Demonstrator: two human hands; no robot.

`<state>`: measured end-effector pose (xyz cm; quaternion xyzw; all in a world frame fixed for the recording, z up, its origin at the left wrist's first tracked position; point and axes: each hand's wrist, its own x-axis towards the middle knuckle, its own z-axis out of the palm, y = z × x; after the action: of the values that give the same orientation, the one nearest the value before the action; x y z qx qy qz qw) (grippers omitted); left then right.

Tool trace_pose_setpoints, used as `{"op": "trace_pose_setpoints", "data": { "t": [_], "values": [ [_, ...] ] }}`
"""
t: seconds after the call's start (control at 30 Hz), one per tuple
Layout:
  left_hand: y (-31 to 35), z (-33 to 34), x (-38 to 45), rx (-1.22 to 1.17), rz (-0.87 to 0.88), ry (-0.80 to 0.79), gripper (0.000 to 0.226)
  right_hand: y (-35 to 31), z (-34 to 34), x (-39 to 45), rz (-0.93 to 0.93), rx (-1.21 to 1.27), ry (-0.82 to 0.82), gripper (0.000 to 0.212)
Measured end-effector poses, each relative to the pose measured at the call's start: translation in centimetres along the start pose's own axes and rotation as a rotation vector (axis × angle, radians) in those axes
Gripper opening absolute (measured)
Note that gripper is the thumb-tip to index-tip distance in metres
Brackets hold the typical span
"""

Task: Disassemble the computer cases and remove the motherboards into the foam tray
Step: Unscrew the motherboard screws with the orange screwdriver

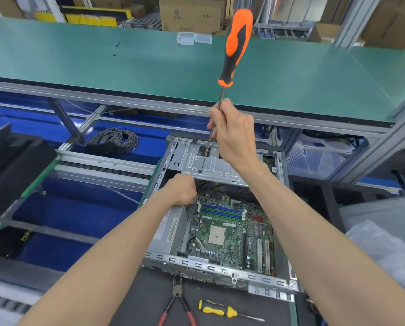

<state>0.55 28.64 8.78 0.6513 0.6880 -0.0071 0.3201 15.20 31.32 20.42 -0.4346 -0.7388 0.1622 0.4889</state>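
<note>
Right hand [234,135]: pinches the metal shaft of the long orange-and-black screwdriver [236,45].
Left hand [181,191]: curled, reaching inside the open grey metal computer case [220,269]; what it holds cannot be told.

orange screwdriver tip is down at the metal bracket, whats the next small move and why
Probably seat the tip in the dark screw just below it and turn. The right hand pinches the orange screwdriver by its shaft, the tip sits just above that screw on the metal bracket, and the motherboard is still inside.
</note>
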Motion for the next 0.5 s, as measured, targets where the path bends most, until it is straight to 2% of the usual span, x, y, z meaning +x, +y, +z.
{"op": "trace_pose_setpoints", "data": {
  "t": [0.17, 0.27, 0.33, 0.4, 0.5],
  "values": [
    [-0.6, -0.7, -0.9, -0.098, 0.112, 0.107, 0.015, -0.3, -1.0, -1.5, -0.032, -0.003, 0.018, 0.02],
    [-0.6, -1.0, -2.0, -0.126, 0.225, 0.205, 0.011, 1.0, -0.6, -4.8, -0.008, -0.019, -0.067, 0.019],
    [-0.7, -1.2, -2.7, -0.255, 0.252, 0.273, 0.014, 2.0, 0.1, -6.9, 0.019, -0.034, -0.139, 0.018],
    [-0.9, -1.2, -3.2, -0.618, 0.251, 0.305, 0.024, 2.8, 0.9, -8.4, 0.046, -0.036, -0.208, 0.017],
    [-0.7, -0.9, -3.7, -1.372, 0.281, 0.233, 0.033, 3.5, 2.1, -9.6, 0.072, -0.038, -0.274, 0.017]
  ]
}}
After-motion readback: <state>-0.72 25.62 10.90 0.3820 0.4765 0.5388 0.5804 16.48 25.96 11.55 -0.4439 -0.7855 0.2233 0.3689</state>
